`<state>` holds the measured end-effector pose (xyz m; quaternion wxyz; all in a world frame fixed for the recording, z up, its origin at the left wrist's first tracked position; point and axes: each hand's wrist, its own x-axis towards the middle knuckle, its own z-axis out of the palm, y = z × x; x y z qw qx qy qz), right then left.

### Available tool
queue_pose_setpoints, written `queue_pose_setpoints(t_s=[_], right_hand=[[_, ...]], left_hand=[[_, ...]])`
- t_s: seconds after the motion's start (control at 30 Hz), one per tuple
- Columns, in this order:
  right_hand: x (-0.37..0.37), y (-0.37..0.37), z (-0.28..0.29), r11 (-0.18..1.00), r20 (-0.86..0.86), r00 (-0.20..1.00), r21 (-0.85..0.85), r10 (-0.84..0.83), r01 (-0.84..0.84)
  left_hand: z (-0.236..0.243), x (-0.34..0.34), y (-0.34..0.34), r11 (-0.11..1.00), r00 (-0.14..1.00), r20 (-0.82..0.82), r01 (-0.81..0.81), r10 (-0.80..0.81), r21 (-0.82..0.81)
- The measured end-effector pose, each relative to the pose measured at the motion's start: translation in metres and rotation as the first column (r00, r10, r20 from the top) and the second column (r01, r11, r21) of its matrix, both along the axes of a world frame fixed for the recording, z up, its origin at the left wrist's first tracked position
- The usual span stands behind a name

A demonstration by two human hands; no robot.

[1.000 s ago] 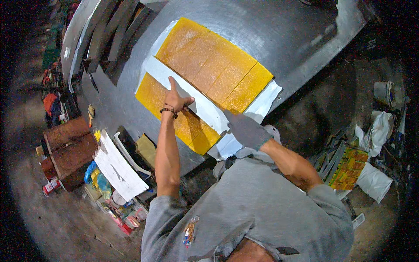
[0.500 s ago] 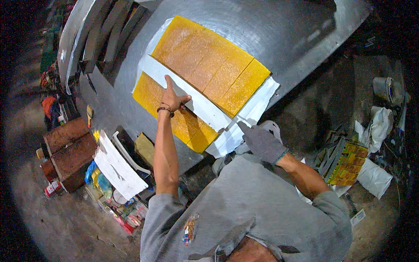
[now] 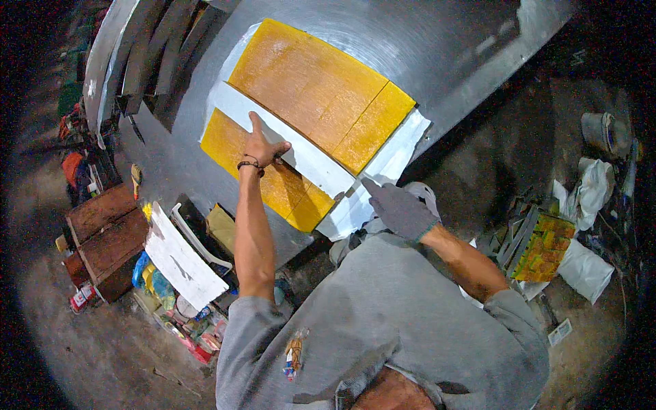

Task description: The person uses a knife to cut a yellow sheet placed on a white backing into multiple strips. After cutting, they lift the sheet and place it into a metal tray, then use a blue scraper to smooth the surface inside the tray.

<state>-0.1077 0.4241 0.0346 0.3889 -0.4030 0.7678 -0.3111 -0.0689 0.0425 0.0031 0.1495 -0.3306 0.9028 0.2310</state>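
My bare left hand, fingers apart, lies on a long white strip between yellow, glossy panels: a larger upper one and a lower one. My gray-gloved right hand is at the strip's lower-right end, index finger extended onto it, other fingers curled under; what they hold, if anything, is hidden. A wider white sheet shows beneath the panels, on the gray metal worktop.
Curved metal sections stand at upper left. Rusty brown boards, a white board and assorted cloths and containers lie at left. A bucket, crumpled white sheeting and a patterned yellow piece are at right.
My right hand has drawn back toward the lower right along the strip's end, with its index finger showing extended. My left hand stays on the strip; the whole view has shifted slightly.
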Motion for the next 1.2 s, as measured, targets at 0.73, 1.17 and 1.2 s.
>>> queue_pose_setpoints(t_s=[0.73, 1.17, 1.2], right_hand=[[0.027, 0.059, -0.047, 0.971, 0.137, 0.990, 0.240, -0.041, 0.007], [0.045, 0.098, 0.015, 0.867, -0.019, 0.875, 0.119, -0.485, 0.483], [0.038, 0.076, 0.009, 0.865, 0.007, 0.867, 0.073, -0.498, 0.497]], left_hand=[[0.024, -0.006, 0.012, 0.994, 0.999, 0.021, -0.047, 0.046, 0.096], [-0.008, 0.004, -0.005, 0.999, 0.999, -0.016, 0.044, -0.044, -0.029], [0.005, -0.002, 0.000, 0.999, 1.000, 0.019, 0.021, -0.021, 0.034]])
